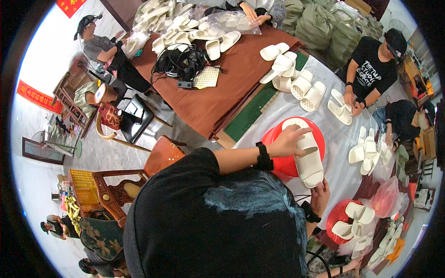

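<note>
With fingers of the left hand arched over the heel half of an off-white slipper, thumb and forefinger apart; cannot tell whether pinching or merely touching. With fingers of the right hand closed on the toe end of the same slipper. Tilted, strap facing up, above a round red plastic piece and hiding part of it. With a black band around each wrist. Just beyond, on to a worktop covered in pale, shiny sheeting, with paired slippers set near a green strip. To the right, with a small stack of slippers, and, lower down, with other slippers on a second red piece. Past these, across to a co-worker in a black T-shirt, with hands at another pair. Beyond the green strip, over to a brown cloth bearing a tangle of black cables, a cream dotted sheet and, toward the far end, a large heap of slippers. Farthest, back to bulging green sacks and, off left, to a co-worker in grey near a standing fan.
</note>
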`<state>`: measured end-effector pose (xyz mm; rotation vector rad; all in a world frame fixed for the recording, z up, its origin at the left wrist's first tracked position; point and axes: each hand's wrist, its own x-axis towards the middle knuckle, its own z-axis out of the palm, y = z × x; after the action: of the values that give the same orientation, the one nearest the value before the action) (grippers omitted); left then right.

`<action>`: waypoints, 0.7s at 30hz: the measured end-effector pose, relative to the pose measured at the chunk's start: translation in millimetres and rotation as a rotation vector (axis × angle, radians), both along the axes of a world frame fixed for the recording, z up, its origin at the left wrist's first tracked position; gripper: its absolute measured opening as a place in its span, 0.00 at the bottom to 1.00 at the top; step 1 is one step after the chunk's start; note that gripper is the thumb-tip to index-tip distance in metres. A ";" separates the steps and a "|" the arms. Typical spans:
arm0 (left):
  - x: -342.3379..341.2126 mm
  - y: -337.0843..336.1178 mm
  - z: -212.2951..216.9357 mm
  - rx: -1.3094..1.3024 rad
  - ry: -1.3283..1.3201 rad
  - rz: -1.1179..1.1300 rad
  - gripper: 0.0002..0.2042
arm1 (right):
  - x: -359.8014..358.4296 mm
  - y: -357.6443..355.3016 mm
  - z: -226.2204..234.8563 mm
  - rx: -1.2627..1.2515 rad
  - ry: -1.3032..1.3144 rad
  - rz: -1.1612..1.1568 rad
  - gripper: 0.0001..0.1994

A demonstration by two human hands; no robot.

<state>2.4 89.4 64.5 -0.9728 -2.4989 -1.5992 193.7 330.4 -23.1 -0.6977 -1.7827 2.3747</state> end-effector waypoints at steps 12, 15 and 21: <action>3.4 -0.1 -9.1 0.007 0.006 0.021 0.32 | -9.7 -24.2 42.4 -0.277 0.055 0.022 0.30; 0.8 -1.5 -8.8 -0.008 0.014 -0.015 0.31 | -5.2 -25.4 34.6 -0.280 0.080 -0.031 0.32; -11.4 -3.7 -23.3 0.070 -0.056 0.014 0.31 | -9.7 -22.1 40.0 -0.320 0.048 -0.083 0.31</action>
<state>-8.9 85.7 41.1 -0.9129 -2.4601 -1.7211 184.0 308.3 16.9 -0.7228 -1.3398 2.6220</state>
